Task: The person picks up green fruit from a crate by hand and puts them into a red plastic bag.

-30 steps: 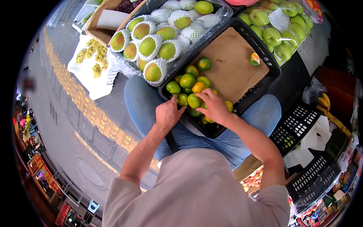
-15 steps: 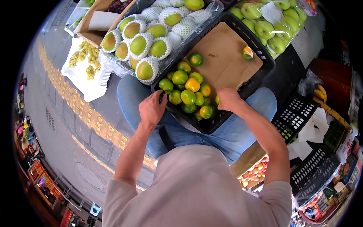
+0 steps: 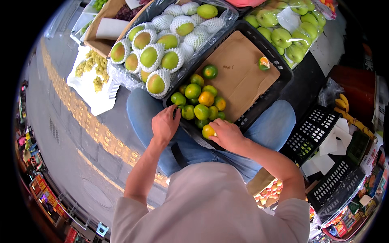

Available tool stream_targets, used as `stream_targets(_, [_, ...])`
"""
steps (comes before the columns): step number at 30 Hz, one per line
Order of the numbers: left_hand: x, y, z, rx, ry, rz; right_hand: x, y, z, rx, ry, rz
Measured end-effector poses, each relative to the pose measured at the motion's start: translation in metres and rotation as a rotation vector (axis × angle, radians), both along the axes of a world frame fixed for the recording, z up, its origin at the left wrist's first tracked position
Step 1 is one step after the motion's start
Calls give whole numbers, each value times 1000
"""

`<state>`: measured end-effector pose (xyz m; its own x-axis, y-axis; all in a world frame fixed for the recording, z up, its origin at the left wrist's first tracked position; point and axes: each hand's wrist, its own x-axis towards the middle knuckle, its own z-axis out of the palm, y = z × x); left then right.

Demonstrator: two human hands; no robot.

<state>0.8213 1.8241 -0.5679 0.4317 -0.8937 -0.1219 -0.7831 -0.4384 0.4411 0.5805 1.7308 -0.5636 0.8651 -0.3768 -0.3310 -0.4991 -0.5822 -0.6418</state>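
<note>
While clamping citrus (image 3: 208, 131) between thumb and fingers of right hand (image 3: 228, 135), at near edge of crate (image 3: 270, 47) toward right corner, best to squeeze gently. Likely light, firm, smooth-skinned, prone to bruise; best held round middle. At left near corner, left hand (image 3: 165, 124): cannot tell whether apart or clamped on rim. Mind pile (image 3: 201, 111) just beside, apt to roll. Most room over cardboard (image 3: 235, 75) toward far edge, short of opened citrus (image 3: 263, 63). Walls raised all round; hemmed along left edge by netted fruit (image 3: 148, 57).
</note>
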Motion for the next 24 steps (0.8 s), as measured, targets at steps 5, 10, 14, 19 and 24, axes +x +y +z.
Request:
stream_targets(5, [-3,-1,-1,-30,8,9,3,-67,3,-28,20,-190])
stream_targets(10, [-5,-4,-2,-14,-2,-6,-20,-197,-67,-330,242,-881])
stream_targets(14, [-5,-2,2,-39,-6,16,-25,-240,-85,-156,246,-1277])
stream_targets(19, [-4,-1,-3,-99,-35,-3,-18,-238,-100,-348,398,-1092])
stream_targets(24, [-2,2,0,-77,-48,-9,-6,-230,-86,-282,319,-1044])
